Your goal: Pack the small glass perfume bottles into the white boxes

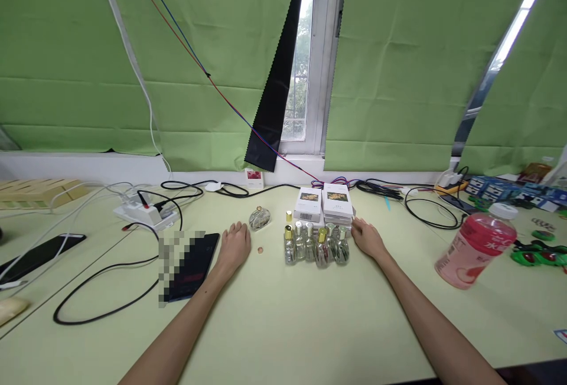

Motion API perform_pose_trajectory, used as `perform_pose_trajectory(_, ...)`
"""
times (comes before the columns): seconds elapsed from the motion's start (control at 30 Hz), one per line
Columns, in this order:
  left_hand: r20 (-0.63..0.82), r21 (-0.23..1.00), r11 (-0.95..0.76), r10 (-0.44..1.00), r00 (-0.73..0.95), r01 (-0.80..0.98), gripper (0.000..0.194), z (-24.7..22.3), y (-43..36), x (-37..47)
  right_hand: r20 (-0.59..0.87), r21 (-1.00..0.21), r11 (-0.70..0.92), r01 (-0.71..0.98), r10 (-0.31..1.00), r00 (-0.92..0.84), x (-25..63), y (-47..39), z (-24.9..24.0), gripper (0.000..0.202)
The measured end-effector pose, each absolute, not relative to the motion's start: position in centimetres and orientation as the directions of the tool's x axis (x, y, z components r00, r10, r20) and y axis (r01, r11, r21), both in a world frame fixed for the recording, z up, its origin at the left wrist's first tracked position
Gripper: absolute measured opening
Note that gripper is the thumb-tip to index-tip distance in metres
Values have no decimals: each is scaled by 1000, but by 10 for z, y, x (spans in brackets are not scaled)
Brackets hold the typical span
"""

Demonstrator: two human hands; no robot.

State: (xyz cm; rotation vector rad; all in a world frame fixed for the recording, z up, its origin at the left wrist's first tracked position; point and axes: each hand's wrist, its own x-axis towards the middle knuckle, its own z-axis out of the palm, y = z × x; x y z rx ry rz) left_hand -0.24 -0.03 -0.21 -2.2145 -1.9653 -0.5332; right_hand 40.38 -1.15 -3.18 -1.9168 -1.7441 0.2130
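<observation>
My left hand (235,245) rests palm down on the table, fingers stretched forward, with nothing in it. Just right of it stand a small clear glass bottle (259,218) with a rounded body and a tiny copper-coloured round piece (260,250). My right hand (368,238) lies by the right side of a stack of white boxes (337,201); its fingertips are at the boxes' edge, and whether they touch is unclear. Another white box pile (308,203) sits to the left. In front stand several small glass bottles (323,250) with gold or clear tops. A loose gold cap (289,215) is behind them.
A dark tablet or phone (195,270), partly pixelated, lies left of my left hand. A power strip (144,212) and looping black cable (106,264) are further left. At right a pink drink bottle (476,249) leans at an angle near green-framed toy glasses (538,255).
</observation>
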Motion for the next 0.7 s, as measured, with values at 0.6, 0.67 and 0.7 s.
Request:
perform_pose_trajectory(0.6,432,563,-237,901,-38,792,61,4,1,8,621,-761,221,609,517,589,379,-48,56,27)
perform_pose_trajectory(0.67,413,578,-247,910,-18,778,63,2,3,9,726,-682,328,653,415,549,357,-60,74,23)
perform_pose_trajectory(0.7,407,582,-253,913,-7,773,61,1,4,9,780,-624,387,679,359,513,343,-66,82,21)
